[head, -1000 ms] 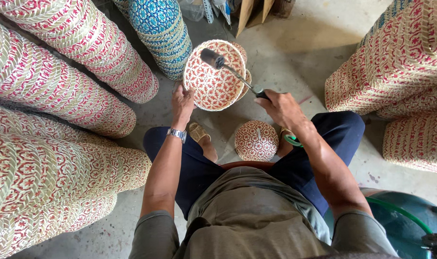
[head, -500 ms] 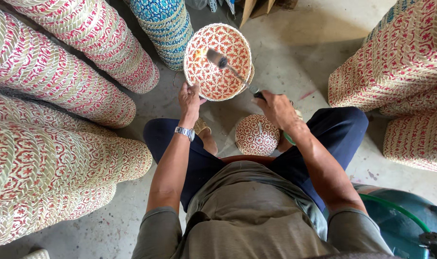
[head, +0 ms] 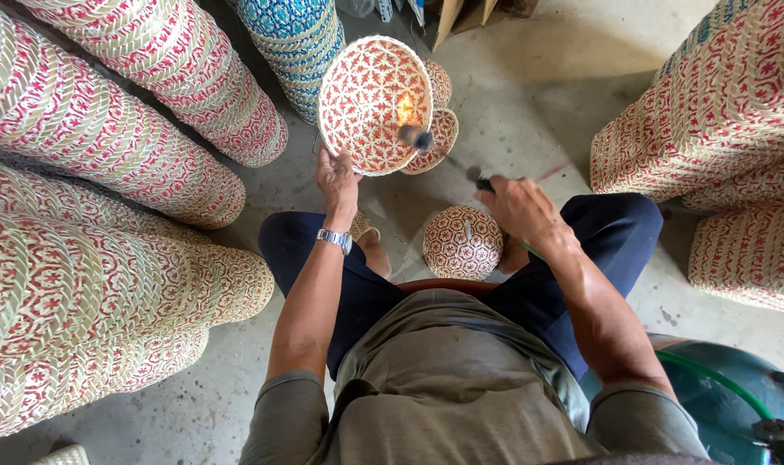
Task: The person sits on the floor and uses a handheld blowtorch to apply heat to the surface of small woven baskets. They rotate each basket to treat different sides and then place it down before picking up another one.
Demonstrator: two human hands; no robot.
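Tilted further toward the camera than a second ago, the round red-and-white woven basket [head: 373, 103] now shows its whole patterned inner face, and a small flame burns against it at the torch tip. Nearest the camera, a green gas cylinder [head: 723, 405] with a green hose stands behind and to the right of the basket, beside the seated person's right elbow. Between the person's knees, below the basket, a domed woven lid [head: 462, 242] sits on the concrete floor [head: 538, 103]. The right hand [head: 519, 207], fingers wrapped tight around the handle, holds a gas torch [head: 439, 151] that slants up to the basket's right side. The left hand [head: 337, 176], a metal watch on its wrist, grips the basket's lower rim with fingers pinched on it, holding it up off the floor. Just behind the basket lie two smaller woven lids [head: 439, 129]. Left of the basket, long stacks of red-and-white baskets [head: 108, 172] lie on their sides; a blue stack [head: 293, 39] rises beyond, and more red stacks [head: 719, 120] stand to its right.
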